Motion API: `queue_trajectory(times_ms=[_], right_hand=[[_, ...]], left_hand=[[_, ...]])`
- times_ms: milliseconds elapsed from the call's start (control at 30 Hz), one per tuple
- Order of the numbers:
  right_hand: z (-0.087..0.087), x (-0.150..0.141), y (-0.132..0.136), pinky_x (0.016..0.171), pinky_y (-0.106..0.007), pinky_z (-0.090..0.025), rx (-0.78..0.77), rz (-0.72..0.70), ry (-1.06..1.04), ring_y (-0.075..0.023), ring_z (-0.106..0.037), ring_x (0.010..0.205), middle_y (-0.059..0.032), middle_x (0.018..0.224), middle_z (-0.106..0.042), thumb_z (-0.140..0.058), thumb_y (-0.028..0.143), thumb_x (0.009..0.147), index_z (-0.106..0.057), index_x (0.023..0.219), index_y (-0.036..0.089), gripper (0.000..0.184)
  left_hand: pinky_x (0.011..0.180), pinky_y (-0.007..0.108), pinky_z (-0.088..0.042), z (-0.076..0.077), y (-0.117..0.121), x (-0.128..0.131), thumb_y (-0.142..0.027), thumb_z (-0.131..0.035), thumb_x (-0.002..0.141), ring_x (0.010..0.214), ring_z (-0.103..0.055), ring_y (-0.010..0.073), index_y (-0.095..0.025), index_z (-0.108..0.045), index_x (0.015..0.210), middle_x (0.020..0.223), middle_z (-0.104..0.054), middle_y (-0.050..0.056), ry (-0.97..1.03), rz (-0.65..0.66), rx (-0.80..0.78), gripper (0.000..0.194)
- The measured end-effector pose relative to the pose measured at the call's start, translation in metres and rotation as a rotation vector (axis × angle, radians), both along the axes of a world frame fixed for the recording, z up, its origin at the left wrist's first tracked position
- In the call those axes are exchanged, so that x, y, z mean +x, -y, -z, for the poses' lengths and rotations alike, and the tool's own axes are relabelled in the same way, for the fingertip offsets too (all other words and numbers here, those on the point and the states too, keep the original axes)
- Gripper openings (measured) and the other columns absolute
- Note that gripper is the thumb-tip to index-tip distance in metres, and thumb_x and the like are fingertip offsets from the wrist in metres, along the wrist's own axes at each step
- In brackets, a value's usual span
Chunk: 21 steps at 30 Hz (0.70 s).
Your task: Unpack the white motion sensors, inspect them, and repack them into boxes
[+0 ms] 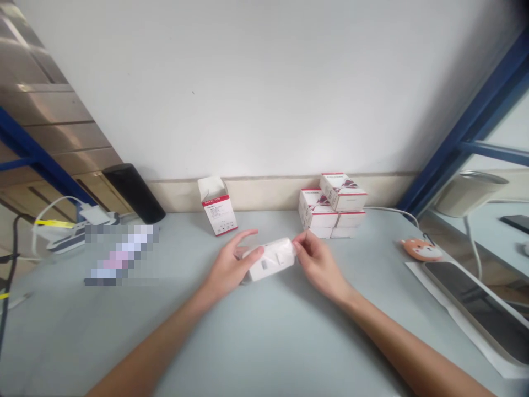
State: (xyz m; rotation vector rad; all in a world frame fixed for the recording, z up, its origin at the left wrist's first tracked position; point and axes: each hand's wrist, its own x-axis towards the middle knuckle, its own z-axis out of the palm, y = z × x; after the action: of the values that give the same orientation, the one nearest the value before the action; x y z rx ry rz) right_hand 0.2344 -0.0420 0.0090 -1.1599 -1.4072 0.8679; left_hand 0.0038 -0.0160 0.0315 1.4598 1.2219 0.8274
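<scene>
Between my hands is a white plastic device [271, 261], wrapped in a clear film that shines in places. Its left end lies in the grip of my left hand [231, 264], thumb on top and index finger stretched out above it. At the device's right end, my right hand [316, 259] pinches thumb against index finger, apparently on the edge of the clear wrapping. Behind my left hand stands an upright white and red box [219, 215] printed "DETECTOR", its top flap raised.
Several closed white and red boxes [333, 207] are stacked at the back right by the wall. A black cylinder [134, 193] and a power strip [82, 232] are at the left. On the right lie an orange animal-face pouch [422, 250] and a dark-screened tablet-like device [475, 303].
</scene>
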Motion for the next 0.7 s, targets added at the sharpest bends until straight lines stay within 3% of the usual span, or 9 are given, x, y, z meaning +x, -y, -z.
queue_trajectory(times_ms=[100, 200, 300, 367, 433, 567, 633, 700], right_hand=[[-0.0006, -0.0023, 0.0007, 0.066, -0.030, -0.044, -0.008, -0.004, -0.034, -0.0166, -0.054, 0.072, 0.0001, 0.079, -0.060, -0.060, 0.051, 0.099, -0.056, 0.087, 0.022, 0.031], [-0.0020, -0.0063, 0.0021, 0.066, -0.030, -0.043, -0.014, 0.003, -0.090, -0.0168, -0.055, 0.073, -0.0001, 0.079, -0.061, -0.062, 0.050, 0.097, -0.057, 0.087, 0.022, 0.030], [-0.0013, -0.0079, 0.0026, 0.067, -0.030, -0.042, -0.022, 0.043, -0.139, -0.0168, -0.055, 0.074, -0.0001, 0.079, -0.062, -0.062, 0.046, 0.096, -0.059, 0.089, 0.022, 0.026], [0.0002, -0.0062, 0.0015, 0.068, -0.030, -0.042, -0.031, 0.086, -0.160, -0.0167, -0.056, 0.076, -0.0002, 0.082, -0.063, -0.061, 0.040, 0.094, -0.059, 0.091, 0.022, 0.019], [0.0017, -0.0031, -0.0003, 0.067, -0.029, -0.041, -0.057, 0.141, -0.166, -0.0162, -0.055, 0.075, 0.0005, 0.082, -0.063, -0.060, 0.035, 0.091, -0.059, 0.093, 0.022, 0.013], [0.0030, -0.0005, -0.0024, 0.062, -0.029, -0.038, -0.126, 0.193, -0.156, -0.0145, -0.047, 0.065, 0.0035, 0.072, -0.056, -0.060, 0.034, 0.088, -0.059, 0.093, 0.022, 0.013], [0.0033, -0.0036, -0.0010, 0.061, -0.029, -0.038, -0.128, 0.197, -0.172, -0.0142, -0.046, 0.064, 0.0040, 0.072, -0.055, -0.061, 0.038, 0.090, -0.058, 0.096, 0.022, 0.017], [0.0032, -0.0085, 0.0022, 0.061, -0.029, -0.039, -0.099, 0.213, -0.185, -0.0143, -0.046, 0.065, 0.0044, 0.074, -0.053, -0.061, 0.044, 0.094, -0.057, 0.101, 0.023, 0.022]], left_hand=[[0.054, 0.028, -0.058, -0.0046, 0.0001, -0.0043, -0.064, -0.071, 0.092, 0.075, -0.073, 0.0210, -0.028, -0.059, 0.148, 0.100, -0.077, 0.006, 0.082, 0.110, -0.158, 0.067], [0.054, 0.030, -0.059, -0.0067, 0.0019, -0.0045, -0.061, -0.062, 0.099, 0.075, -0.073, 0.0225, -0.025, -0.063, 0.144, 0.100, -0.077, 0.009, 0.276, 0.300, -0.382, 0.059], [0.055, 0.030, -0.056, -0.0073, 0.0029, -0.0028, -0.055, -0.051, 0.105, 0.068, -0.073, 0.0226, -0.023, -0.050, 0.158, 0.094, -0.078, 0.011, 0.475, 0.443, -0.512, 0.062], [0.063, 0.032, -0.055, -0.0076, 0.0029, -0.0034, -0.052, -0.046, 0.108, 0.067, -0.074, 0.0219, -0.027, -0.030, 0.169, 0.097, -0.080, 0.013, 0.586, 0.463, -0.515, 0.068], [0.078, 0.035, -0.055, -0.0081, 0.0032, -0.0055, -0.052, -0.048, 0.108, 0.080, -0.076, 0.0227, -0.028, -0.022, 0.171, 0.109, -0.080, 0.016, 0.683, 0.487, -0.493, 0.073], [0.093, 0.037, -0.051, -0.0070, 0.0061, -0.0076, -0.037, -0.075, 0.096, 0.101, -0.075, 0.0242, -0.028, -0.037, 0.163, 0.131, -0.074, 0.017, 0.680, 0.508, -0.367, 0.078], [0.090, 0.036, -0.052, -0.0045, 0.0069, -0.0056, -0.035, -0.074, 0.098, 0.094, -0.075, 0.0216, -0.025, -0.050, 0.152, 0.121, -0.077, 0.014, 0.567, 0.432, -0.298, 0.059], [0.083, 0.034, -0.052, -0.0014, 0.0064, -0.0025, -0.044, -0.068, 0.103, 0.082, -0.074, 0.0187, -0.021, -0.060, 0.136, 0.104, -0.078, 0.010, 0.458, 0.322, -0.250, 0.041]])
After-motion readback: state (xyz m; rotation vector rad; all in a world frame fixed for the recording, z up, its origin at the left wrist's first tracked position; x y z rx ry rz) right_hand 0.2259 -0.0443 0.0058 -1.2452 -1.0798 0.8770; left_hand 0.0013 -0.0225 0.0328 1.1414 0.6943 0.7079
